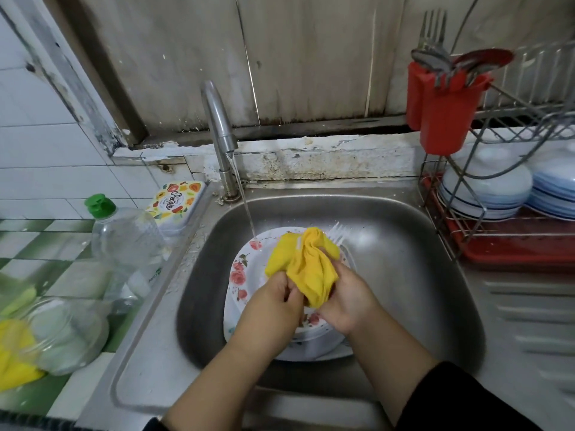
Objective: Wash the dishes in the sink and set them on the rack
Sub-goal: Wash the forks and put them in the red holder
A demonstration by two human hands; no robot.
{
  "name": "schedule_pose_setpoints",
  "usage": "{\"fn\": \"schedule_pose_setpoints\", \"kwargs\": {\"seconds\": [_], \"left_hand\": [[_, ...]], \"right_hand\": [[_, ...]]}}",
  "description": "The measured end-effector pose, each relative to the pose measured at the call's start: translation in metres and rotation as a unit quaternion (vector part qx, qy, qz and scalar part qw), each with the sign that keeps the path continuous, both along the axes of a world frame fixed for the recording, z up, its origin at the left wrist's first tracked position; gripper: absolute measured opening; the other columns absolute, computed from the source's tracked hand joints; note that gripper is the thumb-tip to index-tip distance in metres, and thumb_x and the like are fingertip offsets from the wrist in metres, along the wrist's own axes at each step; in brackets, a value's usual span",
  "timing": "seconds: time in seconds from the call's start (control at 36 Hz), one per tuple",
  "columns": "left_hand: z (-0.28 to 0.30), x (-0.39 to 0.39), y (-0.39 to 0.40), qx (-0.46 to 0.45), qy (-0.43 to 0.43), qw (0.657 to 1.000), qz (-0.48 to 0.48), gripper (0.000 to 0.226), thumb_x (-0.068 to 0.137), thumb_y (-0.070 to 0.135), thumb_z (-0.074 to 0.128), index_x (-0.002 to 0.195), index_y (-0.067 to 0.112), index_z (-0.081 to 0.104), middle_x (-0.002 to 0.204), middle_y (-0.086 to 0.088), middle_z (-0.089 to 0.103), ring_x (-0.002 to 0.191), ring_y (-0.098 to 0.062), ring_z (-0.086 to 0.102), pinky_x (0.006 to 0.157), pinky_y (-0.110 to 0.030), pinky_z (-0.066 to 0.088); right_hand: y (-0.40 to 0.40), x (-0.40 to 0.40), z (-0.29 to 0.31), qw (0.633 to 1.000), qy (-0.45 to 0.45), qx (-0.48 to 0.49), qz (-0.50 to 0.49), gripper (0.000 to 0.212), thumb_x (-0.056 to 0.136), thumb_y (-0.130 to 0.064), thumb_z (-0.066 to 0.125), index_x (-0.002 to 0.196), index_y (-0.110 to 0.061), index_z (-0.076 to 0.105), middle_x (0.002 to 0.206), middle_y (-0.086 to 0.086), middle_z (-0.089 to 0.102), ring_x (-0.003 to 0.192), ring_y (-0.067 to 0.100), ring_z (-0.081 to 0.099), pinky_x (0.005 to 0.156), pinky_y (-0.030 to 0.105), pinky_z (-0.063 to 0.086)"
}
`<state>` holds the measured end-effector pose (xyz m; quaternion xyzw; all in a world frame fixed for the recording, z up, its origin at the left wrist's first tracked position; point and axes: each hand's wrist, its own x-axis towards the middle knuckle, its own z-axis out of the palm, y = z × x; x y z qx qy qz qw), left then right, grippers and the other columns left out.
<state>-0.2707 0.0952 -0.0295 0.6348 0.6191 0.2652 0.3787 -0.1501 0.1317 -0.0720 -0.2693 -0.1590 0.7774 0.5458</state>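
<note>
Dull steel sink (404,231) holds a flowered plate (241,275) under thin running water; both hands, left (270,306) and right (348,301), clamp a crumpled yellow cloth (306,265) above it.

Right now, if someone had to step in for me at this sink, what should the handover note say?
Left hand and right hand: both grip the yellow cloth, bunched above the sink.
Tap is running onto the floral plate, which lies in the sink on other dishes with a white plastic fork.
Rack on the right already holds stacked bowls and plates.
Left: wash the sink dishes and rack them.
</note>
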Motion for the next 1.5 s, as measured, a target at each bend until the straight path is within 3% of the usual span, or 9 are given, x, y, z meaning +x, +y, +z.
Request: {"fn": "schedule_pose_setpoints", "kwargs": {"seconds": [0.39,0.61,0.83,0.97,1.08,1.19,1.28,1.42,1.5], "left_hand": [[0.014,0.003,0.004,-0.045,-0.01,0.998,-0.04,0.026,0.096,0.025,0.05,0.071,0.021,0.048,0.052,0.009,0.053,0.034,0.0,0.038,0.043,-0.016,0.033],[0.011,0.006,0.011,-0.057,-0.042,0.997,-0.004,0.045,0.096,0.022,0.049,0.052,0.018,0.046,0.042,0.006,0.044,0.035,-0.008,0.034,0.045,-0.021,0.029],[0.01,0.007,0.008,-0.113,-0.082,0.99,0.031,0.038,0.094,0.019,0.045,0.057,0.014,0.053,0.04,0.003,0.048,0.035,-0.01,0.037,0.045,-0.021,0.031],[0.012,-0.001,0.009,-0.136,-0.082,0.987,0.016,0.029,0.1,0.029,0.04,0.076,0.015,0.048,0.06,0.004,0.055,0.046,-0.012,0.045,0.052,-0.024,0.039],[0.016,0.003,0.016,-0.082,0.02,0.996,0.027,0.023,0.1,0.027,0.037,0.089,0.012,0.051,0.085,-0.007,0.061,0.092,-0.037,0.059,0.078,-0.036,0.044],[0.021,0.006,0.019,-0.079,0.063,0.995,0.006,0.018,0.098,0.014,0.034,0.089,0.009,0.049,0.08,-0.012,0.056,0.069,-0.022,0.048,0.064,-0.027,0.036],[0.026,0.003,0.015,-0.104,-0.009,0.995,-0.003,0.022,0.096,0.019,0.039,0.079,0.011,0.051,0.069,-0.002,0.056,0.058,-0.015,0.044,0.062,-0.025,0.036],[0.034,0.0,0.015,-0.097,-0.199,0.966,0.133,0.032,0.095,0.027,0.05,0.124,0.021,0.038,0.088,-0.005,0.067,0.073,-0.011,0.058,0.072,-0.023,0.049],[0.038,0.002,0.013,-0.129,-0.286,0.948,0.053,0.046,0.095,0.052,0.04,0.119,0.017,0.057,0.102,-0.005,0.071,0.087,-0.013,0.063,0.091,-0.032,0.05]], "right_hand": [[0.01,0.019,0.011,0.961,-0.157,-0.072,-0.215,0.009,0.095,-0.023,0.055,0.093,-0.02,0.063,0.09,0.003,0.068,0.078,0.016,0.065,0.066,0.029,0.052],[-0.001,-0.002,0.012,0.989,-0.095,-0.084,-0.072,0.035,0.1,-0.033,0.042,0.102,-0.009,0.066,0.101,0.012,0.071,0.095,0.025,0.066,0.079,0.034,0.054],[-0.006,-0.004,0.015,0.989,-0.118,-0.084,-0.009,0.042,0.098,-0.042,0.043,0.092,-0.006,0.064,0.067,0.013,0.06,0.04,0.019,0.048,0.038,0.02,0.039],[0.007,0.011,0.023,0.988,-0.065,-0.097,-0.099,0.03,0.096,-0.035,0.049,0.103,-0.01,0.064,0.086,0.009,0.073,0.079,0.022,0.067,0.065,0.032,0.052],[0.001,-0.002,0.028,0.987,-0.064,-0.113,-0.094,0.031,0.096,-0.033,0.049,0.116,-0.011,0.059,0.112,0.015,0.066,0.106,0.03,0.061,0.073,0.039,0.052],[-0.007,-0.016,0.029,0.987,-0.069,-0.125,-0.08,0.033,0.095,-0.03,0.052,0.118,-0.007,0.06,0.116,0.017,0.065,0.106,0.03,0.063,0.086,0.044,0.051],[-0.005,-0.005,0.032,0.988,-0.08,-0.115,-0.072,0.027,0.096,-0.032,0.051,0.107,-0.01,0.063,0.097,0.014,0.069,0.083,0.028,0.066,0.057,0.034,0.054],[0.0,0.007,0.035,0.989,-0.08,-0.097,-0.076,0.037,0.095,-0.035,0.051,0.12,-0.009,0.061,0.114,0.017,0.066,0.1,0.032,0.064,0.075,0.042,0.053],[-0.002,-0.001,0.035,0.988,-0.11,-0.092,-0.058,0.035,0.093,-0.036,0.054,0.115,-0.01,0.063,0.106,0.015,0.07,0.092,0.03,0.067,0.074,0.04,0.053]]}}
